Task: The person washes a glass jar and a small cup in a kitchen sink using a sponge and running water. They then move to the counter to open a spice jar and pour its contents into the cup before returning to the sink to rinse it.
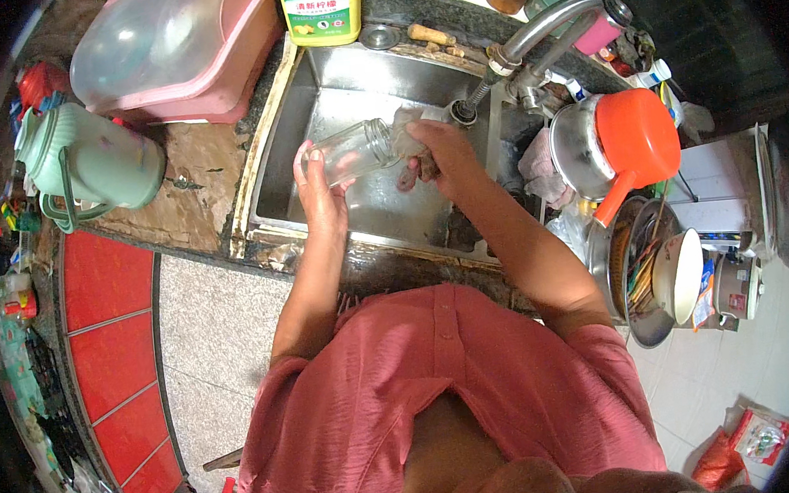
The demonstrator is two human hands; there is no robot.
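Over the stainless steel sink [392, 212], my left hand [320, 190] grips a clear glass jar [352, 152] around its base end. The jar lies tilted on its side, its threaded mouth towards the right. My right hand [446, 155] is closed on a wet greyish cloth [408, 134] at the mouth of the jar. Whether any of the cloth is inside the jar I cannot tell. Just behind my right hand, the hose end of a chrome faucet [550, 22] hangs down into the sink.
A yellow detergent jug [321, 9] stands behind the sink. Left of it are a pink lidded bin [216, 100] and a green thermos jug [96, 159]. Rightward, an orange dipper [636, 133] rests on a metal pot [571, 149], near stacked pans and an enamel basin [678, 280].
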